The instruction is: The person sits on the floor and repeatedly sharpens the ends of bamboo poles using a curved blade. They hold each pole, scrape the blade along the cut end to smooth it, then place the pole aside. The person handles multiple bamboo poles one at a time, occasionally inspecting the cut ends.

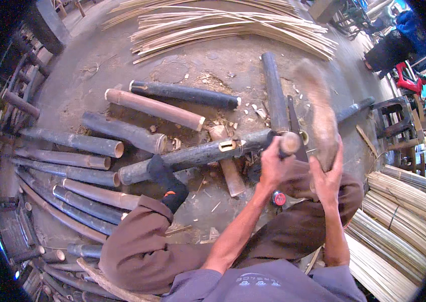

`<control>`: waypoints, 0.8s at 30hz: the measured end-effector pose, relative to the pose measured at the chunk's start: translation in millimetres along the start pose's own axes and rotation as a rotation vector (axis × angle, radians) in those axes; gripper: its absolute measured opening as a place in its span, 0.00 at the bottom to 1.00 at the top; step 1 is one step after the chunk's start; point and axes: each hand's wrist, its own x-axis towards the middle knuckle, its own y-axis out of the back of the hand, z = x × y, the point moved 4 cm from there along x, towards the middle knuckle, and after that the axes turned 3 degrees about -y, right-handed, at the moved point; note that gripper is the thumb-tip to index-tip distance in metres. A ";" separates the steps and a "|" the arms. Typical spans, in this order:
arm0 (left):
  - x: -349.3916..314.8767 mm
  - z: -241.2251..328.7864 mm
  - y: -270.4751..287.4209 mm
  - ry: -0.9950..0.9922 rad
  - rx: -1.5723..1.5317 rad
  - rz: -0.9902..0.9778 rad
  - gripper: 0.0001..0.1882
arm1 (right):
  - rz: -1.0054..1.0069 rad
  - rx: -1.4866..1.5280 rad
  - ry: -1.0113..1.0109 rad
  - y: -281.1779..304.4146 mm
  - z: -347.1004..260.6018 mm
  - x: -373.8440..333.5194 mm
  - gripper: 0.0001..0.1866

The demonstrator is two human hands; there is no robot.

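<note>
My left hand (272, 168) is closed round a tool with a thick round wooden handle (290, 143), seen end-on; its working end is hidden. My right hand (328, 178) grips a long wooden club (321, 108), raised and smeared by motion. In front of me lies a dark bamboo pole (192, 157) with a rectangular hole (227, 145) cut in its top. My foot in a black sock (165, 182) presses on that pole's left part. A short bamboo piece (233, 176) lies crosswise underneath it. Beyond my left hand is a dark flat blade (292, 113).
Several cut bamboo lengths (77, 142) lie at the left. Long split strips (223, 30) are spread at the far side, with bundled strips (404, 206) at the right. A dark stool (394, 118) stands far right. Chips (258, 111) litter the floor; a red-capped item (279, 198) is near my leg.
</note>
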 end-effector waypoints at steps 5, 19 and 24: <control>-4.1 -50.0 -19.2 -0.261 0.443 -0.246 0.28 | 0.251 0.459 -0.344 31.5 44.1 -32.7 0.36; 29.9 -139.7 33.4 -0.222 0.745 -0.254 0.28 | 0.410 0.649 -0.554 -20.3 73.3 -62.0 0.39; 33.8 -129.3 35.4 -0.170 0.649 -0.286 0.28 | -0.051 0.240 -0.523 -123.4 100.3 -100.4 0.45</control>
